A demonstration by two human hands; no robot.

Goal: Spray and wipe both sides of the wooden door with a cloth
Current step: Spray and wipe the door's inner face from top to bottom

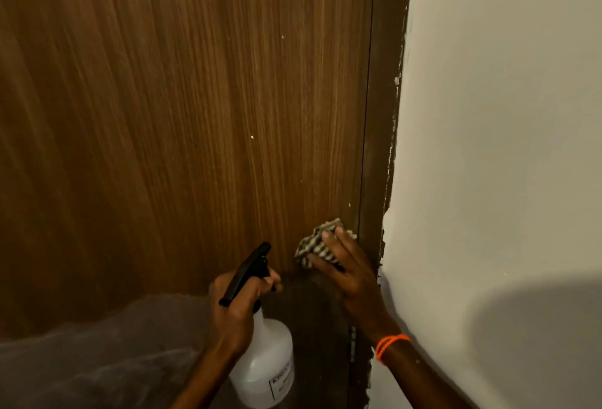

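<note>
The wooden door [182, 109], brown with vertical grain and a few pale specks, fills most of the head view. My right hand [348, 273] presses a checked black-and-white cloth [317, 242] flat against the door's lower right part, close to the frame. My left hand [236, 307] grips the neck of a white spray bottle [265, 363] with a black trigger head [249, 270], held in front of the door's lower part, just left of the cloth. An orange band circles my right wrist.
A dark brown door frame [379, 135] runs down the door's right edge, with a hinge low down. A white wall [495, 154] stands right of it, with ragged paint along the joint. A pale floor or surface [97, 353] shows at lower left.
</note>
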